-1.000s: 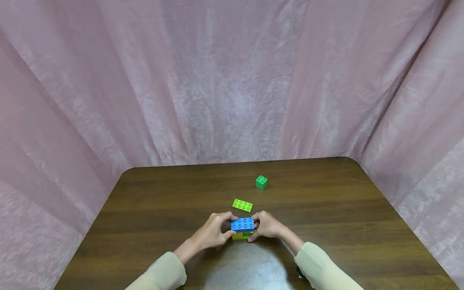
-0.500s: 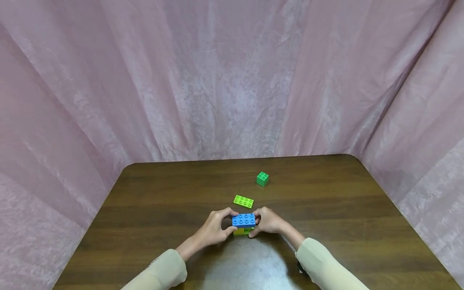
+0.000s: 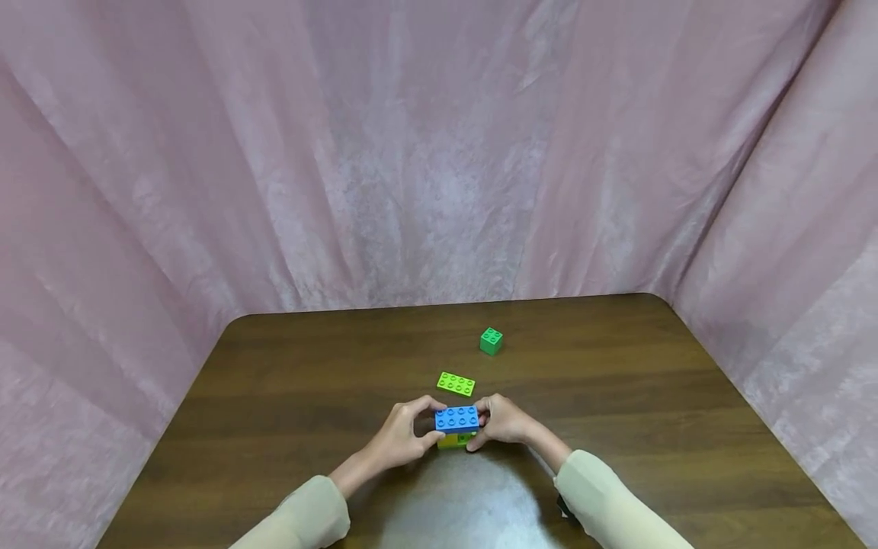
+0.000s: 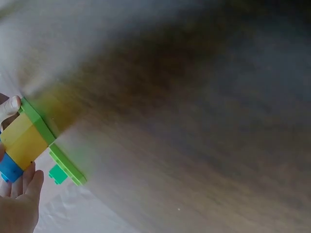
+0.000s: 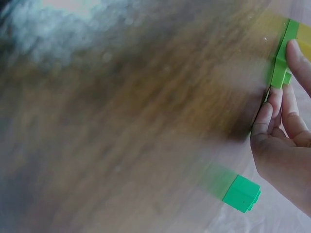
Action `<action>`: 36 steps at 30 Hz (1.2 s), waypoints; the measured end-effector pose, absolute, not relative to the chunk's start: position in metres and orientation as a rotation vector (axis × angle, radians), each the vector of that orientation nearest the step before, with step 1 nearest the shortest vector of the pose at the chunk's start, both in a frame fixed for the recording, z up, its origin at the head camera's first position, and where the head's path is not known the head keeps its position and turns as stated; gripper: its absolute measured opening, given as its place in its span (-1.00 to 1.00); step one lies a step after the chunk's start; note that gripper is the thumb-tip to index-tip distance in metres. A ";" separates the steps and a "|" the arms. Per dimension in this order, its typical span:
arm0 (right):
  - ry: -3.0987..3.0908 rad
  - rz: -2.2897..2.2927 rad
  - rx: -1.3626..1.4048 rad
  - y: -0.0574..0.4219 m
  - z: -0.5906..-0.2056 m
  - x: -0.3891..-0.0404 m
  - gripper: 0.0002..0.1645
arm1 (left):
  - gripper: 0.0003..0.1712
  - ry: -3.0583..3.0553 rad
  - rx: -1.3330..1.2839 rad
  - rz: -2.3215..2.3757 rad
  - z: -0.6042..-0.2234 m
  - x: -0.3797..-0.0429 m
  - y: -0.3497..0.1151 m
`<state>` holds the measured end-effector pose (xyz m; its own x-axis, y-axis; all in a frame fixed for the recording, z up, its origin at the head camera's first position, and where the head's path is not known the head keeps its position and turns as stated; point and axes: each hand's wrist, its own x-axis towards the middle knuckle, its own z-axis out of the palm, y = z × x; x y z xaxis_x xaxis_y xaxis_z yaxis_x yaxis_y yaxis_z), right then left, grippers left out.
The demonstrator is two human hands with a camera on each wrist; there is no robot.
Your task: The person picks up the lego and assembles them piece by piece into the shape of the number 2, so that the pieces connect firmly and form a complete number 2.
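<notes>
A small stack of toy building bricks stands on the table between both hands. Its top is a blue brick, with a yellow brick below it and a lime-green plate brick at the bottom. My left hand pinches the blue brick at its left end, thumb on the near side and fingers on the far side. At the stack's right end, my right hand grips the lime-green plate brick, thumb on its near side. The right fingers behind the stack are partly hidden in the head view.
A second lime-green plate brick lies flat just behind the stack. Farther back and slightly right stands a small green brick. The brown wooden table reaches back to a pink curtain.
</notes>
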<state>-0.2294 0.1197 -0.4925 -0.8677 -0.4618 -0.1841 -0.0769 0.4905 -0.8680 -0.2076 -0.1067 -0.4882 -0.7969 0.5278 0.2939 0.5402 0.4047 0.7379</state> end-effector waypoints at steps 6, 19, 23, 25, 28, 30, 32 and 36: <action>2.347 -1.328 -0.470 0.119 -0.498 -0.228 -0.67 | -0.63 -2.616 -1.018 -1.360 -0.492 -0.206 -0.108; 2.267 -1.349 -0.531 0.121 -0.496 -0.232 -0.61 | -0.63 -2.602 -1.033 -1.301 -0.489 -0.208 -0.113; 2.218 -1.400 -0.511 0.125 -0.496 -0.232 -0.59 | -0.63 -2.619 -1.032 -1.330 -0.488 -0.208 -0.112; 2.179 -1.429 -0.506 0.126 -0.495 -0.232 -0.56 | -0.64 -2.623 -1.033 -1.349 -0.488 -0.208 -0.111; 2.143 -1.454 -0.503 0.130 -0.494 -0.233 -0.54 | -0.63 -2.622 -1.035 -1.368 -0.489 -0.209 -0.111; 2.140 -1.460 -0.508 0.134 -0.493 -0.235 -0.51 | -0.63 -2.623 -1.037 -1.360 -0.489 -0.209 -0.110; 2.147 -1.470 -0.506 0.139 -0.493 -0.237 -0.47 | -0.63 -2.622 -1.040 -1.344 -0.489 -0.209 -0.110; 2.201 -1.484 -0.491 0.150 -0.492 -0.243 -0.42 | -0.64 -2.636 -1.037 -1.314 -0.487 -0.209 -0.109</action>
